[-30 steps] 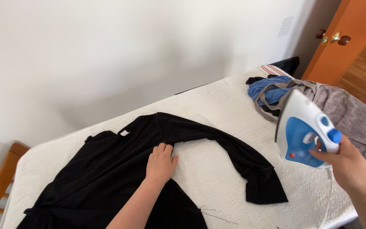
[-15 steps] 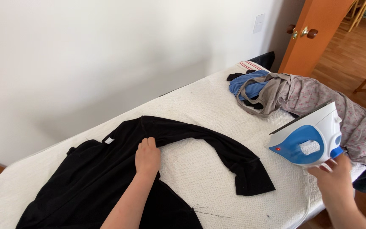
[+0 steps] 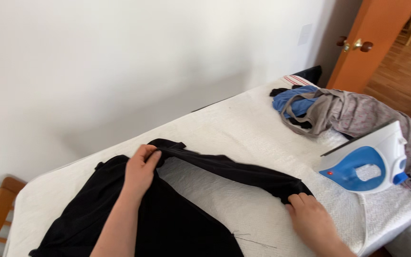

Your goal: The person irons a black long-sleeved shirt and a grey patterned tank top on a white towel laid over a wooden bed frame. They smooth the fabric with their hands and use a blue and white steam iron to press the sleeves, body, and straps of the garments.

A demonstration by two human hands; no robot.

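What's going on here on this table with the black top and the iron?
A person is spreading a black garment out on a white padded table. The left hand pinches the fabric near the shoulder, while the right hand grips the end of the long sleeve, stretching it flat. A blue and white iron stands on its heel beside the right hand, not held. A pile of other clothes lies at the far end.

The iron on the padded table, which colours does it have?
The iron is white and blue, in the head view.
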